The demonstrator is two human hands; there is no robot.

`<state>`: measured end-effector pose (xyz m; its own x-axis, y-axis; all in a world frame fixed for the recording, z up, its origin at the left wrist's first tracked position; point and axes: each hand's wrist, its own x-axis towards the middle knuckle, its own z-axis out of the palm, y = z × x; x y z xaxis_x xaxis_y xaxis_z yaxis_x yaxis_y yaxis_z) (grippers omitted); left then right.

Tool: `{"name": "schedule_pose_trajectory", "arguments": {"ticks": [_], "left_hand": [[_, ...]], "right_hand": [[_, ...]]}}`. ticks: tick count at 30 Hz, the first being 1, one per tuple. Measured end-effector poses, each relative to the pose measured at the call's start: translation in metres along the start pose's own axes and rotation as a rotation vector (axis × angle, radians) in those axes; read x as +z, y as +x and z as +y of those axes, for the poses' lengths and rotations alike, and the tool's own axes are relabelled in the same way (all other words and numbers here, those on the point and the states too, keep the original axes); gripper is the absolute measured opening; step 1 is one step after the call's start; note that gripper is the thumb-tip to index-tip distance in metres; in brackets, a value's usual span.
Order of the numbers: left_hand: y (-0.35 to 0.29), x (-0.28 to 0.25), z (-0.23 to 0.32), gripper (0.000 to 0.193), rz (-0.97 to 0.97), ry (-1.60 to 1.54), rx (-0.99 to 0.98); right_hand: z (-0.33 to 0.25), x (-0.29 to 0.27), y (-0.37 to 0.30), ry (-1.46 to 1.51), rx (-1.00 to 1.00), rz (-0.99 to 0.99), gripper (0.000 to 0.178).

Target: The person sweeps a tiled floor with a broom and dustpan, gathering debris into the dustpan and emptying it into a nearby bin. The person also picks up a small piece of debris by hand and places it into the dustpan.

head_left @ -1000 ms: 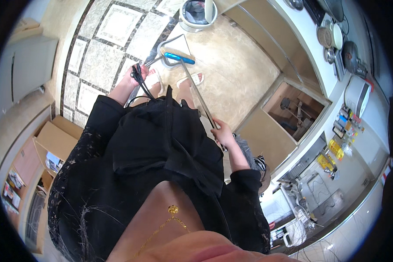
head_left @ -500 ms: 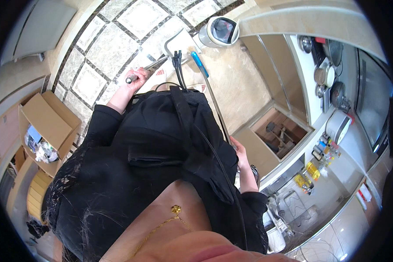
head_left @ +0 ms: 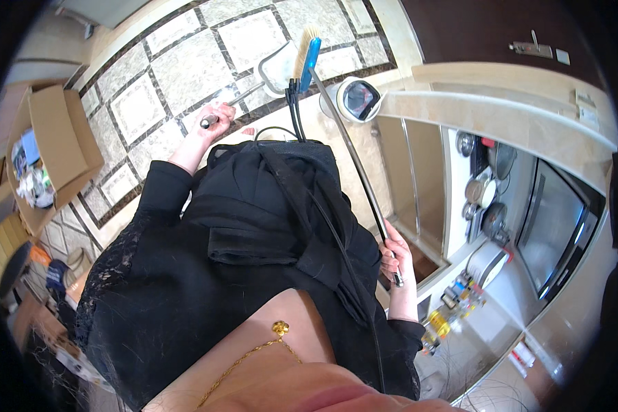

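My left hand [head_left: 215, 122] is wrapped round the metal handle of a long-handled dustpan [head_left: 266, 67]. Its white pan is at the far side, over the patterned tiles. On the right, my right hand [head_left: 395, 257] grips the upper end of a broom [head_left: 353, 152] by its long metal stick. The stick slants forward and left to a blue head with pale bristles, which lies beside the right edge of the pan. Whether bristles and pan touch, I cannot tell.
A round white bin [head_left: 328, 103] with a dark liner stands right of the broom stick. Along the right runs a counter [head_left: 511, 288] with pots, bottles and appliances. An open cardboard box [head_left: 67, 141] of mixed items is at the left. Dark cables [head_left: 295, 113] hang in front of me.
The broom head has moved forward, up to the dustpan, and its bristles now face left. My right hand has come into fuller view on the stick. The whole view has shifted.
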<state>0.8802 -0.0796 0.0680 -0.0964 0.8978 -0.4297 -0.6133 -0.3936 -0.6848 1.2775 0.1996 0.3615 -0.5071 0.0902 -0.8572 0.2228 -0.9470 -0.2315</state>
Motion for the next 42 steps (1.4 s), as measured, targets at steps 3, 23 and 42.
{"name": "schedule_pose_trajectory", "arguments": {"ticks": [3,23,42], "left_hand": [[-0.005,-0.003,-0.015,0.013,-0.074,-0.043,0.047],[-0.046,-0.031,-0.223,0.057,-0.755,-0.425,0.365],[-0.115,-0.142,-0.284,0.036,-0.880,-0.205,1.064]], "right_hand": [[-0.028,0.008,0.006,-0.496,-0.095,0.120,0.052],[-0.195,-0.074,0.127,-0.430,0.134,-0.148,0.045],[-0.265,0.064,0.338,-0.812,0.348,-0.170,0.035]]}}
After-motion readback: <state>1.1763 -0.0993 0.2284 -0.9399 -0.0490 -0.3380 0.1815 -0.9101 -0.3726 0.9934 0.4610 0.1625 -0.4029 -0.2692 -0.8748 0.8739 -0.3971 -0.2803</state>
